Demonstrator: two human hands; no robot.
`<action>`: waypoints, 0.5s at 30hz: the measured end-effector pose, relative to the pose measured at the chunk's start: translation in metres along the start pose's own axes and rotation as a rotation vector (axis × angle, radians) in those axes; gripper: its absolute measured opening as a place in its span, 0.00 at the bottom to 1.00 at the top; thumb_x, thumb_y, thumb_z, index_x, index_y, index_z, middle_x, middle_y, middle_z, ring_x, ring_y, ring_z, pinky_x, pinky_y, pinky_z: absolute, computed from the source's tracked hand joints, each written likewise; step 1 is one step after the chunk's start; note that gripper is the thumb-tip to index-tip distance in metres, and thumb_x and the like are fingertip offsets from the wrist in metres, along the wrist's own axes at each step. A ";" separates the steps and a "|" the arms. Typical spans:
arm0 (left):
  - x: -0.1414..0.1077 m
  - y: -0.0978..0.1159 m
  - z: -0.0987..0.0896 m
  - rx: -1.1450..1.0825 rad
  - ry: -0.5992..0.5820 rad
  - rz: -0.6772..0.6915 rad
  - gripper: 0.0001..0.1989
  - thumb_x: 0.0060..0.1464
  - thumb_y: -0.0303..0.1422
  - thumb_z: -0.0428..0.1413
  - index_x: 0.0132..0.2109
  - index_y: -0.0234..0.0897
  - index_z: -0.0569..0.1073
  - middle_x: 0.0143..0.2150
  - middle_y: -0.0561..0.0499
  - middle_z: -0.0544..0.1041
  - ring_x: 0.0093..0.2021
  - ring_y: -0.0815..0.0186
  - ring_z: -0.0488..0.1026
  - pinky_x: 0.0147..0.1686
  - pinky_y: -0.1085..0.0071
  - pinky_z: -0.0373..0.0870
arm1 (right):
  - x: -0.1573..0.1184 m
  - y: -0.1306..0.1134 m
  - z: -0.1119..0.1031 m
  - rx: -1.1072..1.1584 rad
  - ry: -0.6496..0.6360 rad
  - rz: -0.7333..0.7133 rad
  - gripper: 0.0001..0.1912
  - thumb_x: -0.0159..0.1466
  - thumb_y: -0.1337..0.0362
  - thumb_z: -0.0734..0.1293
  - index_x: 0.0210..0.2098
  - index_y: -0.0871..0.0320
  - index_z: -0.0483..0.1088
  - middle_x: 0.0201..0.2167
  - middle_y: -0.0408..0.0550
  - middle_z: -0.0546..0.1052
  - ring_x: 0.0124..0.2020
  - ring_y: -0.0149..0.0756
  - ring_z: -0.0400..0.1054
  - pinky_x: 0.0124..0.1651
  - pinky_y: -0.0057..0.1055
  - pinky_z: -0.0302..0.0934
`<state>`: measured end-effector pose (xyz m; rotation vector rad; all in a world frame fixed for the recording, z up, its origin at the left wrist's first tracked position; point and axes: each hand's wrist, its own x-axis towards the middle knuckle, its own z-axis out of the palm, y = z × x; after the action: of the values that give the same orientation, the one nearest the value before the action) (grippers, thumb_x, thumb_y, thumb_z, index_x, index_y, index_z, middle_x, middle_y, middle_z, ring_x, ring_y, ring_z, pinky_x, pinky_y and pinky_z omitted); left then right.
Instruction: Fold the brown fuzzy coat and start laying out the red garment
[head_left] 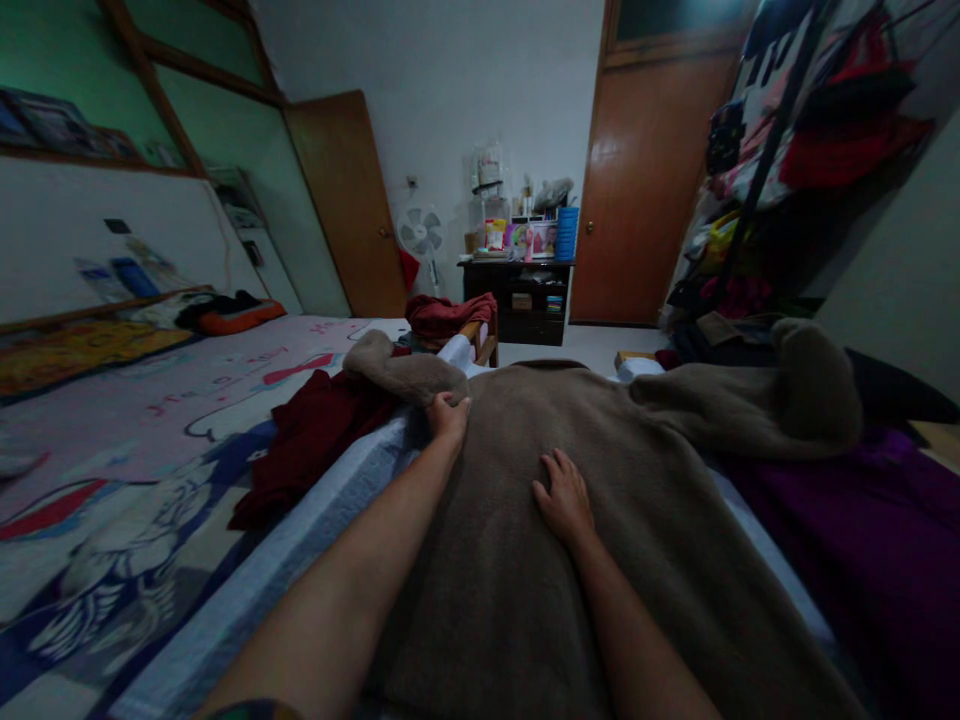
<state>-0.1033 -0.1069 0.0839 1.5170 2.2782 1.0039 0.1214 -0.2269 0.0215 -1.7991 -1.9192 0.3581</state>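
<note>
A brown fleecy coat (517,560) lies spread out before me, its collar at the far end. Its left-side sleeve (401,372) is bent outward, and the right-side sleeve (720,405) stretches over toward purple cloth with its end folded up. My left hand (448,415) is closed on the coat's fabric where the left-side sleeve meets the body. Flat on the middle of the coat rests my right hand (566,497), fingers slightly apart and holding nothing. The coat lies over a white-blue padded surface (330,510).
Dark red cloth (322,430) lies beside the coat on the left, next to a patterned bedspread (187,420). Purple fabric (862,540) is on the right. Beyond stand a wooden chair (491,345) with red cloth, a fan (422,235) and a dark cabinet (517,325).
</note>
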 end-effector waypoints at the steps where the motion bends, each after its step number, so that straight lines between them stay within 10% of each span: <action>1: 0.003 0.000 -0.004 0.050 0.026 0.013 0.19 0.59 0.36 0.53 0.56 0.36 0.66 0.55 0.41 0.73 0.57 0.57 0.68 0.55 0.64 0.64 | 0.000 0.000 0.000 0.005 0.000 -0.002 0.27 0.64 0.59 0.60 0.61 0.60 0.63 0.67 0.55 0.57 0.67 0.44 0.48 0.67 0.41 0.44; 15: 0.013 -0.031 -0.011 0.580 -0.141 0.191 0.19 0.63 0.27 0.41 0.58 0.38 0.66 0.42 0.35 0.78 0.43 0.53 0.77 0.42 0.59 0.70 | -0.001 0.002 0.000 0.022 0.002 -0.008 0.27 0.64 0.58 0.59 0.61 0.58 0.63 0.67 0.52 0.57 0.68 0.43 0.48 0.68 0.39 0.43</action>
<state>-0.1375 -0.1070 0.0748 1.9731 2.4790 0.2509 0.1230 -0.2272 0.0199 -1.7768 -1.9134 0.3727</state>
